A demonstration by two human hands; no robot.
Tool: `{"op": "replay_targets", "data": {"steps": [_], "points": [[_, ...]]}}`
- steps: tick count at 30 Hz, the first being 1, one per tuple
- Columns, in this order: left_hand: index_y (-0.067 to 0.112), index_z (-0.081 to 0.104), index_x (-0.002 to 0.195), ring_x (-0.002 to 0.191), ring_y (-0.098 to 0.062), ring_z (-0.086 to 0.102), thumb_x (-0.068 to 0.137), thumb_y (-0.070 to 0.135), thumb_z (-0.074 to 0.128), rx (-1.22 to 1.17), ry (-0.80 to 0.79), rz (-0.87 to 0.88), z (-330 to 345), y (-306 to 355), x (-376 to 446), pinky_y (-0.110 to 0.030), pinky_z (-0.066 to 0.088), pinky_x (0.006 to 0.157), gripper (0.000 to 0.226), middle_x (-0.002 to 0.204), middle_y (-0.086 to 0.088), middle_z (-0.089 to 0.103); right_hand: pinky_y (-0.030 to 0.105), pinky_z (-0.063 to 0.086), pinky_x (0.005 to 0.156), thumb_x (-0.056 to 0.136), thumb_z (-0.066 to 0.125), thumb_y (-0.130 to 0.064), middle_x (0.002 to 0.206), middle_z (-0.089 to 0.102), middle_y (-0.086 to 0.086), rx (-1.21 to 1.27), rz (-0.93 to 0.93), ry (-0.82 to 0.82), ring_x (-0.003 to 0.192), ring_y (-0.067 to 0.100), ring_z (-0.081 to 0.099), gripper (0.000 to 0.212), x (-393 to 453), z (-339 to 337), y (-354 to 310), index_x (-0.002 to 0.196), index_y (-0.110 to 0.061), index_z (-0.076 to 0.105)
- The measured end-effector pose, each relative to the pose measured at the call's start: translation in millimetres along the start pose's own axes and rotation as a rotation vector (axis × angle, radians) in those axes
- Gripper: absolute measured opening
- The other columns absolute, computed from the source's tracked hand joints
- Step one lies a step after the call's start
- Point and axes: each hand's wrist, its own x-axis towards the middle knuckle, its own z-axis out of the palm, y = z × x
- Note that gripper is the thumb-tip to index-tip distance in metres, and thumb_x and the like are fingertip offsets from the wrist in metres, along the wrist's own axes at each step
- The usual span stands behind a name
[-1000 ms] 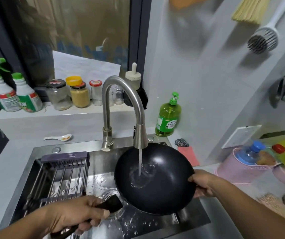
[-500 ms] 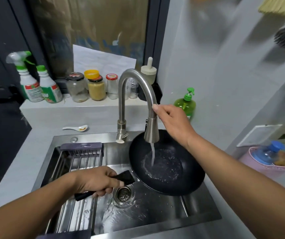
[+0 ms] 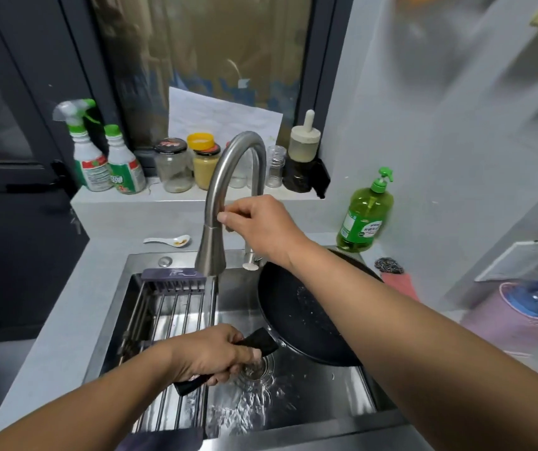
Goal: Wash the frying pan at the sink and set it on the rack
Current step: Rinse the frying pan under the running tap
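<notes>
A black frying pan point(image 3: 297, 315) sits tilted in the right part of the steel sink point(image 3: 319, 405), wet inside. My left hand point(image 3: 210, 354) is shut on the pan's black handle point(image 3: 259, 340) above the drain. My right hand point(image 3: 256, 224) grips the spout of the steel faucet point(image 3: 225, 196), and my forearm crosses over the pan. The spout head now points left of the pan, and water runs down over the metal roll-up rack point(image 3: 170, 307) that spans the sink's left side.
A green dish soap bottle point(image 3: 365, 211), a steel scourer point(image 3: 388, 264) and a pink cloth point(image 3: 399, 284) lie right of the sink. Spray bottles point(image 3: 98, 157) and jars point(image 3: 173, 164) line the sill. A white spoon point(image 3: 168, 240) lies behind the sink. A pink basket point(image 3: 521, 317) stands at right.
My right hand left the pan's rim, took the faucet spout and swung it left. The stream moved off the pan to the rack side. The left hand kept hold of the handle.
</notes>
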Motion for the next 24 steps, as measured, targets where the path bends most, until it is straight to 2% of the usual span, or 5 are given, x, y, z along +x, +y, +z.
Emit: {"op": "replay_targets", "data": {"steps": [4,7,10,17,24], "points": [[0.009,0.054,0.089,0.041,-0.014,0.039,0.096,0.033,0.065,-0.028,0.023,0.03,4.4,12.6,0.6,-0.023,0.033,0.039,0.027,0.062,-0.005,0.051,0.027,0.051,0.089,0.094,0.065,-0.024,0.108,0.075,0.0,-0.1,0.115,0.012,0.096,0.01,0.065,0.022,-1.5,-43.8,38.4,0.111,-0.015,0.076],[0.012,0.051,0.086,0.04,-0.014,0.04,0.096,0.033,0.066,-0.059,0.055,0.055,10.2,25.7,3.2,-0.023,0.032,0.039,0.028,0.06,-0.002,0.053,0.028,0.048,0.099,0.094,0.065,-0.016,0.113,0.075,0.002,-0.194,0.262,0.113,0.105,0.014,0.066,0.023,-11.2,-92.1,89.1,0.113,-0.011,0.076],[0.02,0.056,0.084,0.039,-0.012,0.042,0.098,0.029,0.064,-0.079,0.068,0.113,19.9,45.3,4.9,-0.021,0.033,0.038,0.018,0.058,-0.001,0.052,0.02,0.043,0.095,0.096,0.057,-0.01,0.12,0.072,0.002,-0.268,0.409,0.201,0.113,0.019,0.065,0.029,-22.0,-133.7,134.9,0.119,-0.013,0.073],[0.007,0.057,0.098,0.041,-0.012,0.041,0.096,0.032,0.066,-0.088,0.113,0.121,19.7,88.2,24.3,-0.023,0.033,0.038,0.027,0.058,0.001,0.051,0.038,0.048,0.099,0.085,0.043,0.0,0.131,0.06,0.016,-0.545,0.435,0.285,0.12,0.039,0.058,0.051,-2.5,-208.0,183.3,0.129,-0.016,0.062],[0.007,0.053,0.096,0.039,-0.014,0.036,0.097,0.031,0.064,-0.041,0.078,0.113,10.0,107.0,35.5,-0.021,0.028,0.037,0.026,0.058,0.001,0.051,0.032,0.032,0.112,0.096,0.049,-0.004,0.154,0.042,0.019,-0.56,0.499,0.228,0.141,0.034,0.042,0.056,41.1,-241.6,191.5,0.15,-0.001,0.036]]}}
